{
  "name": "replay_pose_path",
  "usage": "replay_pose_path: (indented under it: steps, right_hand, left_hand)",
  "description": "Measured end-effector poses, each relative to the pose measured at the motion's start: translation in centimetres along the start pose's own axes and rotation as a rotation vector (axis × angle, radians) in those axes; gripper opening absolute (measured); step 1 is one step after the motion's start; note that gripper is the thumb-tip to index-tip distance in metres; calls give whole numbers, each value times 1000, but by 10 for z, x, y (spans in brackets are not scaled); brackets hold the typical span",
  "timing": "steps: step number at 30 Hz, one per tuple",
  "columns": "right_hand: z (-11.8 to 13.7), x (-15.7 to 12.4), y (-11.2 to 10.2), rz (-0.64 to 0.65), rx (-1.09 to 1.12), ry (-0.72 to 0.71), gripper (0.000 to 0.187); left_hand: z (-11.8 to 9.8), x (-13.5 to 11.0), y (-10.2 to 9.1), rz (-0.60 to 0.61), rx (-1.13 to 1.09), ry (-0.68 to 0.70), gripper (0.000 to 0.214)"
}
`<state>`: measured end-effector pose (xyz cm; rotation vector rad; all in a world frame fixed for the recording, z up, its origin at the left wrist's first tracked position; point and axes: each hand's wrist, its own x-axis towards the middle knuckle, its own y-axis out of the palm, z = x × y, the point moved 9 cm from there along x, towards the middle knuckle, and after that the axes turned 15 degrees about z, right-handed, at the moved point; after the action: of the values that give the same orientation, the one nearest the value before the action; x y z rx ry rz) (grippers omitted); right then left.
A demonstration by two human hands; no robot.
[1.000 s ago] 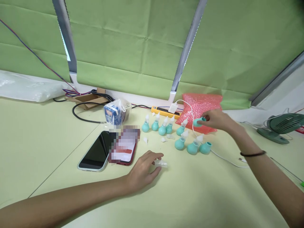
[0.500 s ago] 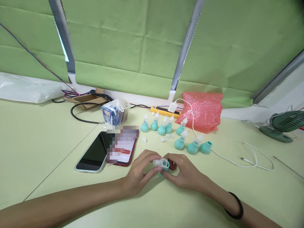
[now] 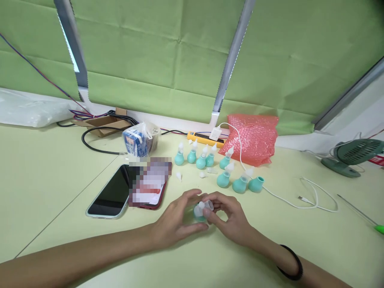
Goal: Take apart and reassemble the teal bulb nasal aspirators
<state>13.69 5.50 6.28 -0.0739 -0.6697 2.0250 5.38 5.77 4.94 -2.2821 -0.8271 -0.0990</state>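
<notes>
My right hand (image 3: 226, 214) pinches a small clear plastic tube (image 3: 208, 205) between thumb and fingers. Its open round end faces up. Beneath it is a teal squeeze bulb (image 3: 198, 218), with a whitish tip showing above; the fingers partly hide how these parts join. My left hand (image 3: 180, 218) curves around the bulb's left side, fingers and thumb spread apart and nothing gripped. Beyond the hands stand several teal bulbs with translucent nozzles, such as one bulb (image 3: 223, 180). One bare bulb (image 3: 256, 184) lies tilted at the right of the group.
Loose white tips (image 3: 179, 176) and a clear tube (image 3: 212, 170) lie before the bulbs. Two phones, one black-screened (image 3: 109, 192), rest at left. Behind are a yellow power strip (image 3: 204, 139) and pink bubble wrap (image 3: 255, 138). A white cable (image 3: 288, 204), screwdriver (image 3: 358, 211) and green fan (image 3: 357, 154) are right.
My left hand has let go of the clear tube and opened. The right fingers now pinch the tube, over the bulb. The view has shifted slightly, bringing the screwdriver's green handle into sight.
</notes>
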Motion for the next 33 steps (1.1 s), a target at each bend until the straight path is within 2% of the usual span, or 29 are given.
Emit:
replay_pose_path:
  steps: [2,5,8,11,15,21,23,25,28,31,33]
  right_hand:
    - [-8,1,2,28,173,54,12]
    - [-14,2,-3,21,349,78,18]
    - [-18,5,-14,-15,426,71,21]
    - [-20,7,-18,3,437,67,21]
    - [-16,6,-18,29,335,45,15]
    - [-9,3,-16,53,23,24,14]
    - [-7,3,-16,66,-45,8,13]
    - [-4,3,-18,71,-97,-4,12]
    - [2,3,-23,67,-165,-15,13]
    - [4,3,-25,95,-184,9,13]
    - [8,2,-23,131,-217,11,13]
  left_hand:
    - [3,2,1,-3,47,-16,62]
    - [5,2,1,-38,118,6,46]
    - [7,1,-1,-64,136,1,49]
    - [3,-2,-6,-116,181,0,52]
    - [1,-1,-6,-99,264,5,54]
    - [5,2,8,81,124,-7,68]
    - [10,3,8,97,69,-62,61]
    - [14,6,7,103,30,-115,46]
    - [15,7,-2,34,21,-141,25]
    - [9,5,-12,-75,80,-111,23]
    - [3,3,-13,-91,121,-74,19]
